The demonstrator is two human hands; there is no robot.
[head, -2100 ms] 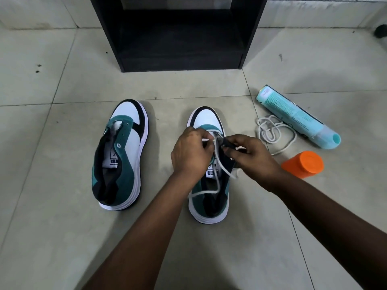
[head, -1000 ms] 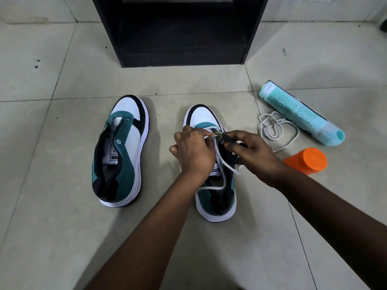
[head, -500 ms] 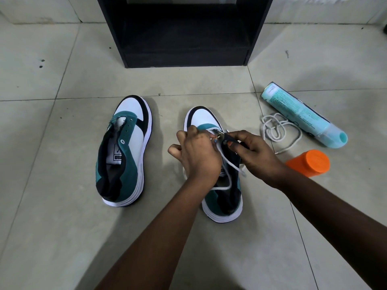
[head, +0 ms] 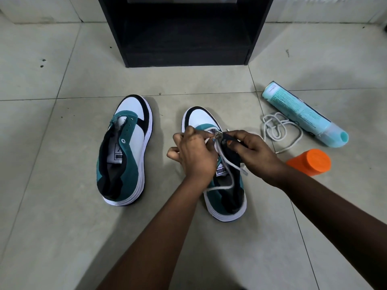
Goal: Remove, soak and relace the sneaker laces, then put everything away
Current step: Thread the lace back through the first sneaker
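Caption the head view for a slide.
Both hands thread a white lace through the right sneaker; the left sneaker sits unlaced.

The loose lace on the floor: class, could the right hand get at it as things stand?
Probably yes: the loose lace lies just beyond the right hand, nothing between. But that hand now pinches the sneaker's lace.

Two teal-white sneakers: left sneaker (head: 125,155) unlaced; right sneaker (head: 222,185) half-threaded with white lace (head: 227,170); spare lace (head: 276,130) coiled beside it.
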